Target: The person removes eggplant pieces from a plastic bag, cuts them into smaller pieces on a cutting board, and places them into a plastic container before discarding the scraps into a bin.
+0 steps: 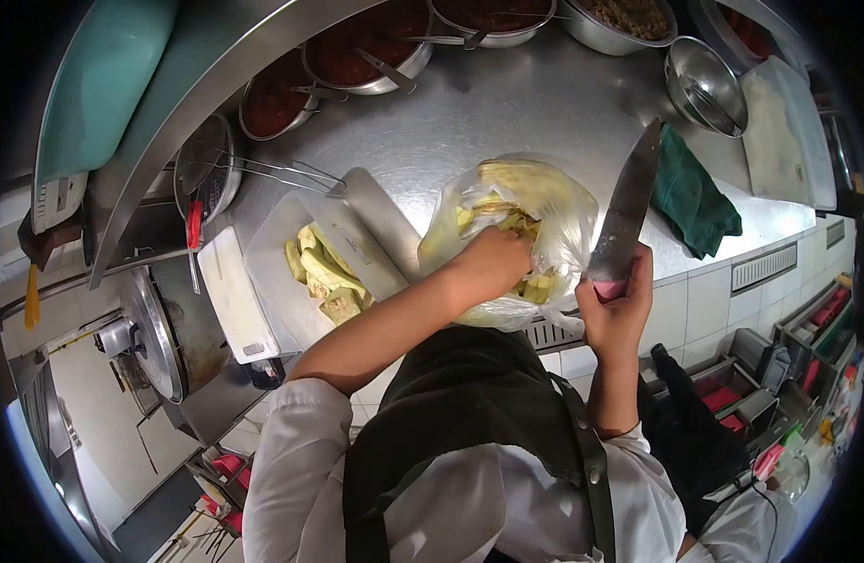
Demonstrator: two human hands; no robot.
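Note:
My left hand (pixel 496 263) reaches into the mouth of a clear plastic bag (pixel 568 211) on the steel counter. Its fingers are curled down among pale yellow vegetable pieces (pixel 493 206) that look like peeled eggplant; the fingertips are hidden. My right hand (pixel 620 305) is wrapped around the pink handle of a large kitchen knife (pixel 629 202), at the bag's right side. The wide blade points up and away from me. Left of the bag, more pale yellow-green pieces (pixel 327 267) lie in a light-coloured container (pixel 277 249), partly behind my left forearm.
Several steel bowls of red sauce (pixel 366 47) with utensils line the back of the steel counter (pixel 385 131). A dark green cloth (pixel 690 192) lies beyond the knife, near an almost empty metal bowl (pixel 706 86). A white cutting board (pixel 233 296) stands left of the container.

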